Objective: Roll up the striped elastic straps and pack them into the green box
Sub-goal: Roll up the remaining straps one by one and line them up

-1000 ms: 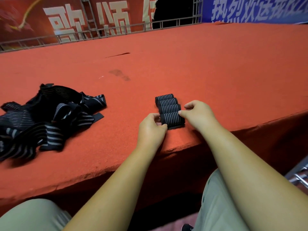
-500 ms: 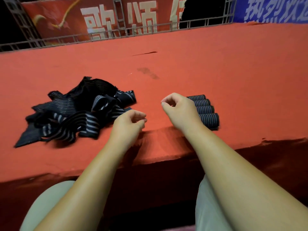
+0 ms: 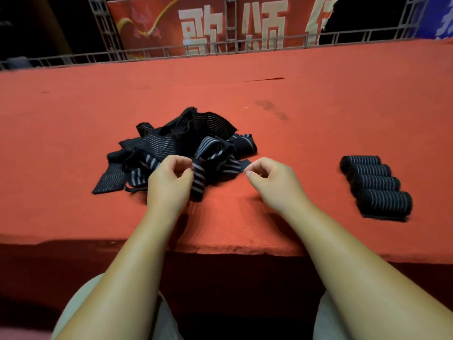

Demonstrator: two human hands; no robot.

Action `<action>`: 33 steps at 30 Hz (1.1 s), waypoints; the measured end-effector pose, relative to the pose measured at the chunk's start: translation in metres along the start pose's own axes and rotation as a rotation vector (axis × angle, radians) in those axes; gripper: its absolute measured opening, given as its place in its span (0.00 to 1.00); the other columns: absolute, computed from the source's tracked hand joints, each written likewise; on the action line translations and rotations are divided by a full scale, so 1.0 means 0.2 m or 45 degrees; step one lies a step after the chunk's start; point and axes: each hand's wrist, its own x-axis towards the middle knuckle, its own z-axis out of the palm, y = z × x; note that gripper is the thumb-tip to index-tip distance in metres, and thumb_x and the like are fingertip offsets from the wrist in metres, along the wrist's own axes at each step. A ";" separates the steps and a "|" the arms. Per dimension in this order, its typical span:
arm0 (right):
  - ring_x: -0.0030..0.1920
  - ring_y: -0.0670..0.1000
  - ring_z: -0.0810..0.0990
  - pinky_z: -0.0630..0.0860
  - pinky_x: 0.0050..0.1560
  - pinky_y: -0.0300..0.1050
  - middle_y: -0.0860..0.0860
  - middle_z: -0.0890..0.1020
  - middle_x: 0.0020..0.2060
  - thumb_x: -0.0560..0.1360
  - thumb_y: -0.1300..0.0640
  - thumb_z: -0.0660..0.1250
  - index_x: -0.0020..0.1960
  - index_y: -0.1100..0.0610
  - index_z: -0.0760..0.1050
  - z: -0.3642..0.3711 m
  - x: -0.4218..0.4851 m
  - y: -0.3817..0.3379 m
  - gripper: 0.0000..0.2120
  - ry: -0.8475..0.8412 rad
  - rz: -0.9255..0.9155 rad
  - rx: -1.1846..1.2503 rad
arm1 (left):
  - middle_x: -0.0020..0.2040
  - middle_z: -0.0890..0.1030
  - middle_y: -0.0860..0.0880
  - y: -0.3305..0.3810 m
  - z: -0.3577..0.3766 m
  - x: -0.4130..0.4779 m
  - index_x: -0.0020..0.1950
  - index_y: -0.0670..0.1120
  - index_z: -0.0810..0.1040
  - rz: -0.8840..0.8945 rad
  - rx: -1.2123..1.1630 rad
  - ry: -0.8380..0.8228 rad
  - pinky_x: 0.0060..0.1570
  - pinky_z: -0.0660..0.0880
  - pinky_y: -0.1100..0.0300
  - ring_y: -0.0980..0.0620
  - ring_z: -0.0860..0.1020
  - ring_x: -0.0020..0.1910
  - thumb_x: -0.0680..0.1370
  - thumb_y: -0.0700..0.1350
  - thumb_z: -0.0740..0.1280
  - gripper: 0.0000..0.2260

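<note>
A tangled pile of black elastic straps with grey stripes (image 3: pixel 181 143) lies on the red carpeted platform (image 3: pixel 73 106), just ahead of me. My left hand (image 3: pixel 169 185) is at the pile's near edge, its fingertips pinching a loose striped strap (image 3: pixel 198 182) that hangs down beside the hand. My right hand (image 3: pixel 269 182) hovers just right of the pile with fingers curled and nothing in them; its thumb is close to a dark strap end. Several rolled straps (image 3: pixel 375 185) lie side by side in a row at the right. No green box is in view.
The platform's front edge (image 3: pixel 232 251) runs just under my forearms, with a dark drop below it. A metal railing (image 3: pixel 220 47) and red banners close off the far side. My knees show at the bottom.
Both hands left the row of rolled straps and moved left to the loose pile. The view turned left, so the rolls now sit at the right. My left hand took hold of a strap.
</note>
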 end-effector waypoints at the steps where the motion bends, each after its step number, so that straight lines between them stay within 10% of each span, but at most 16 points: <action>1: 0.43 0.41 0.80 0.71 0.43 0.31 0.40 0.85 0.42 0.79 0.57 0.72 0.46 0.46 0.83 0.02 0.01 -0.01 0.06 -0.012 -0.020 -0.002 | 0.48 0.86 0.59 -0.02 -0.02 0.02 0.54 0.52 0.85 -0.005 0.000 0.019 0.55 0.79 0.62 0.66 0.82 0.48 0.79 0.39 0.70 0.09; 8: 0.42 0.36 0.79 0.69 0.43 0.28 0.40 0.84 0.42 0.79 0.59 0.71 0.50 0.48 0.84 0.11 0.12 -0.11 0.07 -0.026 -0.081 0.050 | 0.50 0.85 0.59 0.03 -0.09 0.15 0.56 0.52 0.84 0.017 0.042 0.065 0.48 0.71 0.75 0.68 0.80 0.50 0.79 0.40 0.69 0.10; 20: 0.56 0.43 0.78 0.65 0.55 0.20 0.46 0.78 0.56 0.77 0.61 0.70 0.53 0.46 0.87 0.15 0.51 -0.12 0.12 0.083 -0.024 -0.027 | 0.65 0.80 0.51 0.07 0.04 0.49 0.68 0.53 0.81 0.253 0.282 -0.042 0.70 0.74 0.52 0.48 0.78 0.66 0.79 0.40 0.68 0.19; 25: 0.72 0.50 0.75 0.68 0.78 0.50 0.45 0.79 0.70 0.79 0.51 0.67 0.65 0.38 0.83 0.20 0.66 -0.11 0.18 -0.196 0.162 -0.141 | 0.66 0.78 0.59 -0.03 0.08 0.52 0.63 0.60 0.86 0.357 0.511 -0.153 0.71 0.70 0.48 0.47 0.67 0.69 0.82 0.43 0.68 0.15; 30: 0.58 0.45 0.83 0.77 0.56 0.34 0.46 0.86 0.60 0.81 0.62 0.63 0.69 0.49 0.83 0.16 0.66 -0.15 0.21 0.022 0.190 0.074 | 0.73 0.76 0.55 -0.05 0.09 0.53 0.77 0.52 0.78 0.283 0.628 -0.170 0.73 0.69 0.47 0.44 0.67 0.72 0.83 0.45 0.66 0.20; 33: 0.60 0.45 0.85 0.78 0.69 0.48 0.45 0.88 0.57 0.79 0.57 0.68 0.62 0.48 0.87 0.08 0.63 -0.16 0.15 0.252 0.191 0.330 | 0.73 0.75 0.53 -0.06 0.09 0.52 0.79 0.51 0.75 0.228 0.684 -0.189 0.69 0.72 0.45 0.44 0.66 0.72 0.84 0.47 0.65 0.22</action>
